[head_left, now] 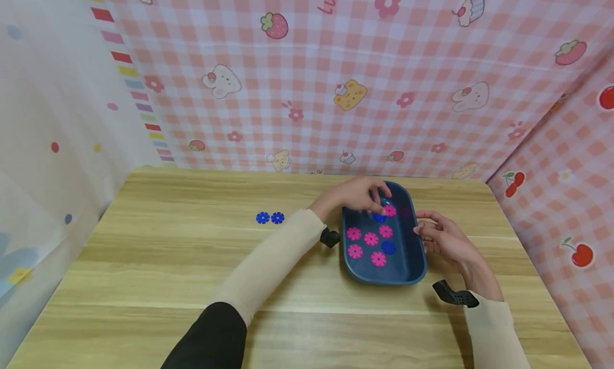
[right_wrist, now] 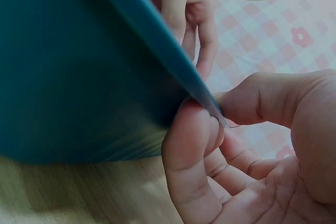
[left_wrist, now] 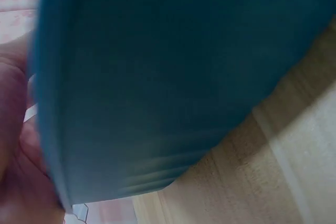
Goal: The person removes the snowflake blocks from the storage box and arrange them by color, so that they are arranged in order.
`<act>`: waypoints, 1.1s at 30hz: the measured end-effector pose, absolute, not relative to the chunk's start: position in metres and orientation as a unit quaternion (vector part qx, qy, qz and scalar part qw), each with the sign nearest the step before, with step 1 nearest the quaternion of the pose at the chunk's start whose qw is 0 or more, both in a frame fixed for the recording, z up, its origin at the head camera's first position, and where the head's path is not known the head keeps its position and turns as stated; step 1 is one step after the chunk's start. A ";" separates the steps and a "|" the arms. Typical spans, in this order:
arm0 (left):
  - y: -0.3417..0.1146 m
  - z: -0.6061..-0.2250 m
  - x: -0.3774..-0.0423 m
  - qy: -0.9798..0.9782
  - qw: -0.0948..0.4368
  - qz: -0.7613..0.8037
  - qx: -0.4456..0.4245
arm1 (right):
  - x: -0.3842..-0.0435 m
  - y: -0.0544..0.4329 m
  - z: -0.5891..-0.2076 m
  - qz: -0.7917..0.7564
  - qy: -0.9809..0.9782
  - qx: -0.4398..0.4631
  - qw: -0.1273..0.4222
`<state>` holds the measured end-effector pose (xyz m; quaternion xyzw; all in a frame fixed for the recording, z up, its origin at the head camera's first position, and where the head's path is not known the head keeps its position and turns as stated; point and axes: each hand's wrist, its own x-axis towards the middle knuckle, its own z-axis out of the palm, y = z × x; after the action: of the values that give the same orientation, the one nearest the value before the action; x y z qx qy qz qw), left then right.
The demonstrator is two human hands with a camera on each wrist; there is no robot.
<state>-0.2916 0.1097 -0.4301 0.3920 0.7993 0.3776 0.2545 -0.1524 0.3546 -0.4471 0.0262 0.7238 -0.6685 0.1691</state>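
Note:
A deep dark-blue plastic tray (head_left: 416, 270) with rounded corners lies on the table, right of centre. Inside are several pink notched plastic discs (head_left: 371, 239) and a blue notched disc (head_left: 388, 247). My left hand (head_left: 360, 193) reaches over the tray's far left side, bent fingers pointing down at a pink disc that overlaps another blue disc (head_left: 379, 218); I cannot tell whether it pinches one. In the right wrist view its fingertips are hidden behind the rim. My right hand (right_wrist: 252, 166) grips the right rim (right_wrist: 173, 61) between thumb and curled index finger.
Two blue notched discs (head_left: 270, 218) lie side by side on the wooden table (head_left: 168, 262), left of the tray. Behind the table hangs a pink checked cloth (head_left: 307, 81), with another cloth (head_left: 566, 198) along the right side. Black wrist mounts (head_left: 455, 295) sit on both forearms.

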 end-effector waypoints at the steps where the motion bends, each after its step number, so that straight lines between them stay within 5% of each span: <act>1: 0.112 -0.431 -0.293 0.804 0.258 0.364 0.392 | -0.152 0.355 -0.448 -0.668 0.724 0.027 0.169; 10: 0.125 -0.430 -0.301 0.851 0.281 0.215 0.389 | -0.153 0.354 -0.447 -0.668 0.725 0.022 0.169; 33: 0.130 -0.437 -0.298 0.877 0.265 0.143 0.375 | -0.150 0.355 -0.451 -0.687 0.706 0.000 0.172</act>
<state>-0.2978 0.1295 -0.4371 0.3746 0.8769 0.1428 0.2654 -0.1503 0.3553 -0.4507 0.0002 0.7059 -0.6872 0.1715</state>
